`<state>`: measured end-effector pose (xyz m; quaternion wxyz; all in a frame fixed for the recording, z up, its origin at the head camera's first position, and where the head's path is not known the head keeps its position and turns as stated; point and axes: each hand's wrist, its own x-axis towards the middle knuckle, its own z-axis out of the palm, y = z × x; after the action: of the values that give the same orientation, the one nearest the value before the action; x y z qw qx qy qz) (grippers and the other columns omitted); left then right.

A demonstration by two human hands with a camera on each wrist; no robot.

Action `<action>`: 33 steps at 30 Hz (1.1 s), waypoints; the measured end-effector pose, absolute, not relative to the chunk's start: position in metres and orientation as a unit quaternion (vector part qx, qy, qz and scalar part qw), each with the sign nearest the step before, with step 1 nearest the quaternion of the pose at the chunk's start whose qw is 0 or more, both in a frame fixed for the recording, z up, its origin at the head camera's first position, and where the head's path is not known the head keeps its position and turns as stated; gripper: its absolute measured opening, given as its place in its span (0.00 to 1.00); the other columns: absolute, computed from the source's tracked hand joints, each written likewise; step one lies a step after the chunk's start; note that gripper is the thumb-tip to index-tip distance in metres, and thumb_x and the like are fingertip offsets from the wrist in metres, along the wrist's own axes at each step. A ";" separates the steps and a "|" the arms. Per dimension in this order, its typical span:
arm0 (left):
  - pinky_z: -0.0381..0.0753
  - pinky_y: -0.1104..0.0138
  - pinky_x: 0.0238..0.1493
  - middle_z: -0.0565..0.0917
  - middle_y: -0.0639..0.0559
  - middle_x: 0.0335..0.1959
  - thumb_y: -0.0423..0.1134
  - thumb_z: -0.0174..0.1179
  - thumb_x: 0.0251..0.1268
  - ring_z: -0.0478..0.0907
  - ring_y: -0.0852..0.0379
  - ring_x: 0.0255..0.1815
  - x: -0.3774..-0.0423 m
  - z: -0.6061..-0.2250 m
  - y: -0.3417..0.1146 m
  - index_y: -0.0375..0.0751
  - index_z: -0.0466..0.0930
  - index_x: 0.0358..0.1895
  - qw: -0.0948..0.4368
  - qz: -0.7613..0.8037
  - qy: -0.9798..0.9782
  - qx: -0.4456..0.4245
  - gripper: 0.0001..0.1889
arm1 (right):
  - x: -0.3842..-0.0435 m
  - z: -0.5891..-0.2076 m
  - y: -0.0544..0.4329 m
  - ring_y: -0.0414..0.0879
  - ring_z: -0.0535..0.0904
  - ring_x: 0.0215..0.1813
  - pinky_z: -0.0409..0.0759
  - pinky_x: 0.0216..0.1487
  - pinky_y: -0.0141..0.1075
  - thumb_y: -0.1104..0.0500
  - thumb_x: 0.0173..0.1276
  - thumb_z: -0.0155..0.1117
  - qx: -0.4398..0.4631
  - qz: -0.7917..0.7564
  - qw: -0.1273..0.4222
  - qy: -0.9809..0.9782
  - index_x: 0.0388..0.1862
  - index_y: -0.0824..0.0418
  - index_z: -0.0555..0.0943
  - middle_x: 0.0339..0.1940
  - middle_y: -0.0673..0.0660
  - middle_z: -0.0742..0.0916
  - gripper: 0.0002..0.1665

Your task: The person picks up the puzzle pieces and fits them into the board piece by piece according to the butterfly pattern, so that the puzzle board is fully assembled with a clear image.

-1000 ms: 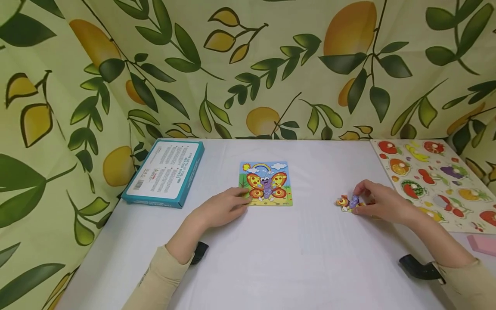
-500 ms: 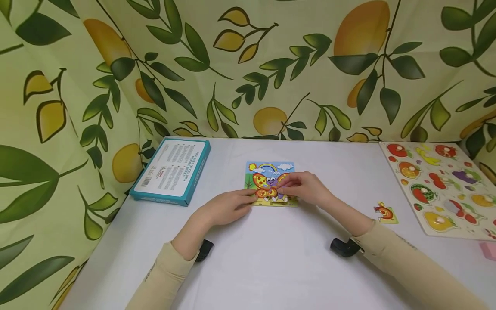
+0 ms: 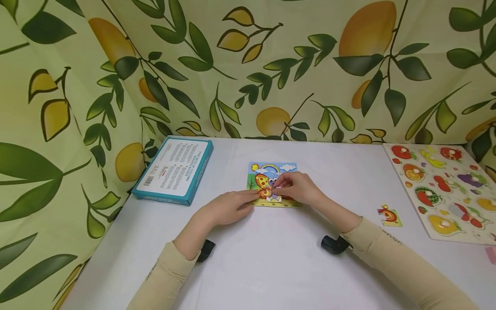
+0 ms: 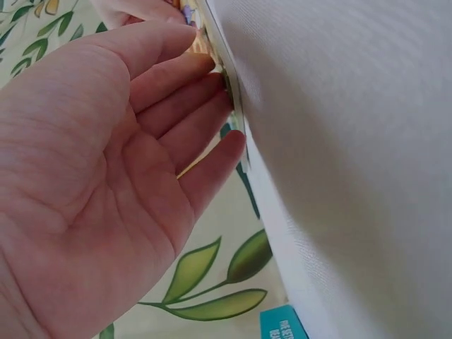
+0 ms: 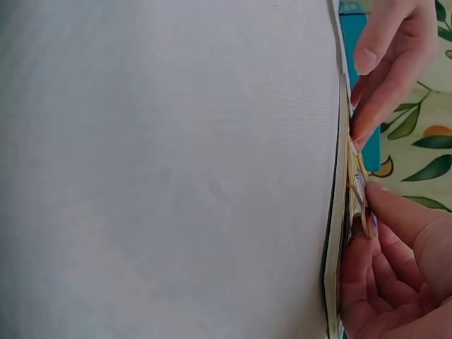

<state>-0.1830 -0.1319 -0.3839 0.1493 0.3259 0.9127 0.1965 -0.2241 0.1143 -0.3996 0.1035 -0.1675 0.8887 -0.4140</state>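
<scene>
A square butterfly puzzle board (image 3: 252,175) lies at the middle of the white table. The fingers of my left hand (image 3: 227,208), fairly straight, rest on its lower left edge; the left wrist view shows the palm with nothing in it. Over the board's right half, my right hand (image 3: 301,187) pinches a puzzle piece (image 3: 274,196) with the purple body on it between thumb and fingers. From the right wrist the piece (image 5: 362,194) appears tilted, close over the board. My right hand hides part of the butterfly. Another puzzle piece (image 3: 389,216), with an orange swirl, lies on the table to the right.
At the left back lies a flat teal box (image 3: 172,170) with a white printed label. A fruit peg board (image 3: 410,196) lies along the right side, with a pink block (image 3: 491,255) near it at the frame's edge. Fruit-patterned cloth (image 3: 217,51) hangs behind the table.
My right hand has carried the purple-body piece leftward from the table's right onto the board, uncovering the swirl piece left there. My left hand has stayed at the board's edge.
</scene>
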 end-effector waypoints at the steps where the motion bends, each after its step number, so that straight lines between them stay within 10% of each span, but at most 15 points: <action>1: 0.63 0.59 0.70 0.68 0.52 0.71 0.42 0.51 0.75 0.63 0.55 0.72 -0.183 -0.384 -0.132 0.43 0.68 0.71 0.149 0.197 0.913 0.325 0.24 | -0.224 -0.400 0.114 0.43 0.77 0.31 0.75 0.33 0.35 0.55 0.60 0.74 -0.172 -0.412 0.101 0.889 0.34 0.58 0.85 0.28 0.49 0.84 0.09; 33: 0.63 0.57 0.70 0.63 0.50 0.74 0.43 0.52 0.75 0.59 0.51 0.74 -0.182 -0.385 -0.134 0.48 0.63 0.74 0.141 0.154 0.910 0.359 0.27 | -0.227 -0.406 0.112 0.42 0.74 0.29 0.72 0.33 0.34 0.56 0.59 0.75 -0.203 -0.378 0.069 0.900 0.32 0.57 0.84 0.26 0.48 0.83 0.08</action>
<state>-0.1817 -0.1343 -0.3851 0.1413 0.3586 0.9098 0.1541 -0.2269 0.1118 -0.4056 0.0693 -0.2035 0.9004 -0.3783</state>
